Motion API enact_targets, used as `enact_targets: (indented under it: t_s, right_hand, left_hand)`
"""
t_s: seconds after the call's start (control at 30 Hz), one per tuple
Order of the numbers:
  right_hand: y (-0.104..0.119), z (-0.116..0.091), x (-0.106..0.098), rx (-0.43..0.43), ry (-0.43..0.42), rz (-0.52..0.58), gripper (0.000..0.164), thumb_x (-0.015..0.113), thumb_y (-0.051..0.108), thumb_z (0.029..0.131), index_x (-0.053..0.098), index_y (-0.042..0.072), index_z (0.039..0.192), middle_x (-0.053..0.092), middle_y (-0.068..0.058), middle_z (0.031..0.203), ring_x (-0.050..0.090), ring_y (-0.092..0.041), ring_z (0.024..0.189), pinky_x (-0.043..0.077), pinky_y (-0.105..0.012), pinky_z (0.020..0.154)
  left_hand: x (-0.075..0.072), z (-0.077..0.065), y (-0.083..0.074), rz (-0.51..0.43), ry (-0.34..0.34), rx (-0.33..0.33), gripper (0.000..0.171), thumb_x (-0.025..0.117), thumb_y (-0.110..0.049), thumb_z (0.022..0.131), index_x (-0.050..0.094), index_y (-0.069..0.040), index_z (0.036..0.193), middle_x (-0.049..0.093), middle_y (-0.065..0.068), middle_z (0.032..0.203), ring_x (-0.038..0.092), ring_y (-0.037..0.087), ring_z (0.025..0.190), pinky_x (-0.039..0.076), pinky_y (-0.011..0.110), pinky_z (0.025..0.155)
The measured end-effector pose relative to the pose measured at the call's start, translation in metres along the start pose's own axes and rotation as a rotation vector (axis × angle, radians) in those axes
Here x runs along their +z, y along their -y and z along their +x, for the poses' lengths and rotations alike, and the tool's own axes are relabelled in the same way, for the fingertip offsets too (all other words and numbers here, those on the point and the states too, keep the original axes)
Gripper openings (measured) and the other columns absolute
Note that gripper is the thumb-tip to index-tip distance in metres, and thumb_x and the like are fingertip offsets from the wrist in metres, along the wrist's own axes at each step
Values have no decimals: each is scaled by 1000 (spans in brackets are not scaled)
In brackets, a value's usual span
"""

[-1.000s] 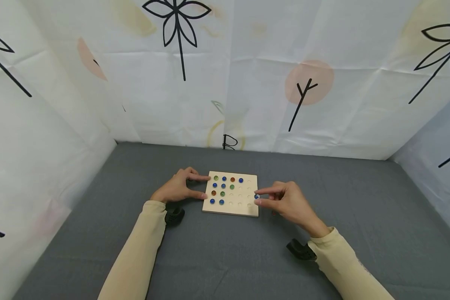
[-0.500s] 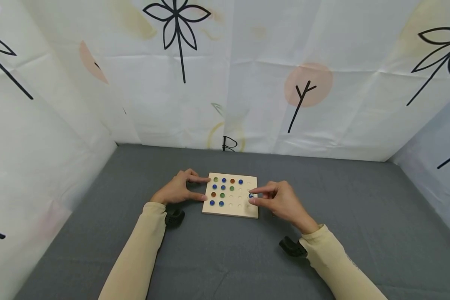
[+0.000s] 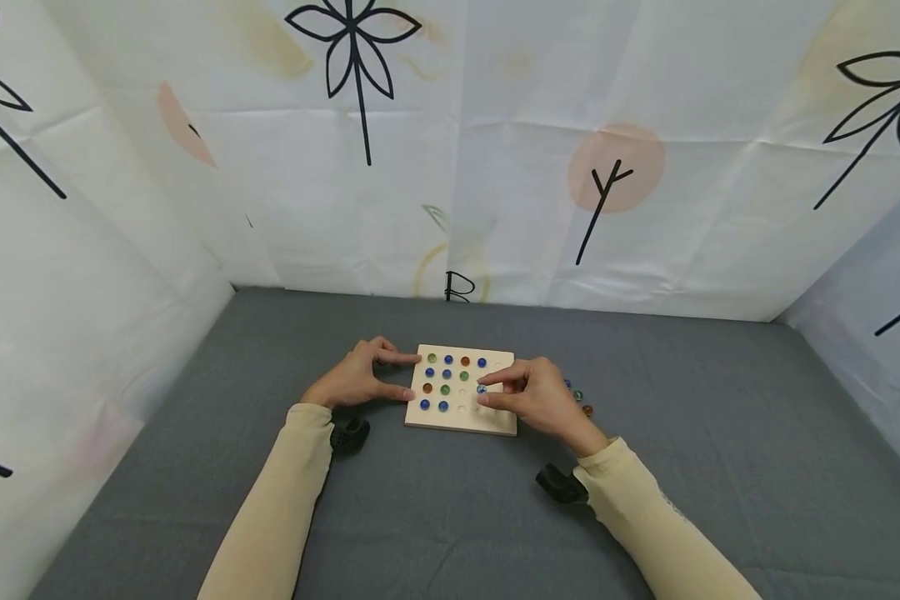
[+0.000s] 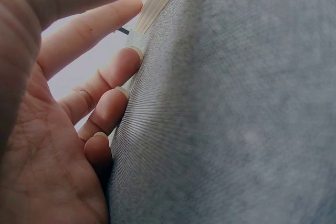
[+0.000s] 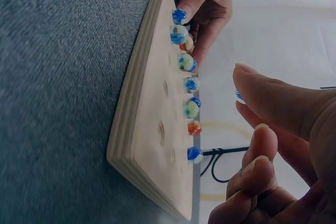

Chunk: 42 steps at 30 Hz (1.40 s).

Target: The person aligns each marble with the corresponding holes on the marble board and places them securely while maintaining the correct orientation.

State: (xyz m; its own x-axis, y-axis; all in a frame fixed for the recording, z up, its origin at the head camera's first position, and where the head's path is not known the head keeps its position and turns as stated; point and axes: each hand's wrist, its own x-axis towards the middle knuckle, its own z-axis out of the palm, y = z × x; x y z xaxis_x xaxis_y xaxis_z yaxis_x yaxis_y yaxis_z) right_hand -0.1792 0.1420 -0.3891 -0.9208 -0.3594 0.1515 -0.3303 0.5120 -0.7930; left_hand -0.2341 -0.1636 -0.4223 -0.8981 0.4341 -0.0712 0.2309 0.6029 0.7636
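Note:
A wooden board (image 3: 450, 419) with rows of round hollows lies on the grey cloth. Blue, green and orange glass marbles fill hollows on its left and along the far row. My left hand (image 3: 356, 373) rests at the board's left edge, thumb and index finger touching it, the other fingers loosely bent. Between thumb and index finger my right hand (image 3: 537, 395) pinches a blue-and-white marble (image 3: 482, 389) over the board's right half. In the right wrist view that marble (image 5: 239, 97) is held above the surface, mostly hidden by the thumb.
Just right of the right hand, a blue marble (image 3: 567, 383), a green marble (image 3: 578, 396) and an orange marble (image 3: 587, 410) lie on the cloth. A white patterned fabric wall (image 3: 510, 208) rises behind the table and at both sides.
My right hand has carried the pinched marble leftward, from the board's right edge to above its right half. The loose marbles behind that hand have come into sight. My left hand stays put.

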Motion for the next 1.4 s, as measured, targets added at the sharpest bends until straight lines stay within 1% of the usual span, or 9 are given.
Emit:
enact_targets:
  t_s: [0.27,0.57,0.77,0.93,1.17,1.4]
  right_hand:
    - [0,10,11,46,4,-39,20,85,15,85,82,5,102,55,2,65,45,-15,59,34,-25,50]
    - [1,18,20,69,19,-86,17,84,15,85,83,7,99,56,3,65,44,-12,57,32,-25,51]
    - [1,23,25,95,17,-94,15,85,15,84,84,9,98,56,3,64,45,-13,57,32,-26,52]
    - [1,24,26,115,10,-97,15,85,14,84,84,9,98,56,3,63,44,-13,56,31,-26,51]
    - [1,23,28,115,15,-113,15,84,13,84,83,7,98,56,3,61,44,-11,54,30,-25,49]
    - [1,24,30,134,26,-130,16,84,14,84,83,9,99,56,3,60,42,-9,52,28,-24,49]
  left_hand:
    - [1,2,0,15,-1,-15,62,89,-31,80,67,-21,137,51,13,129,39,35,126,33,61,105]
    - [0,1,0,16,6,1,61,88,-31,82,67,-20,138,51,13,128,40,36,124,34,61,104]
    - [0,1,-2,22,6,12,60,88,-30,82,67,-20,138,51,13,128,40,36,124,34,61,104]
    - [-1,2,-2,22,7,10,60,88,-30,82,67,-19,138,51,13,127,41,36,124,35,60,103]
    - [-1,2,-3,21,8,11,60,88,-29,82,68,-19,137,52,12,126,41,35,122,35,59,102]
    - [-1,1,-1,13,5,11,60,88,-29,82,68,-19,137,52,13,127,41,35,123,35,60,103]
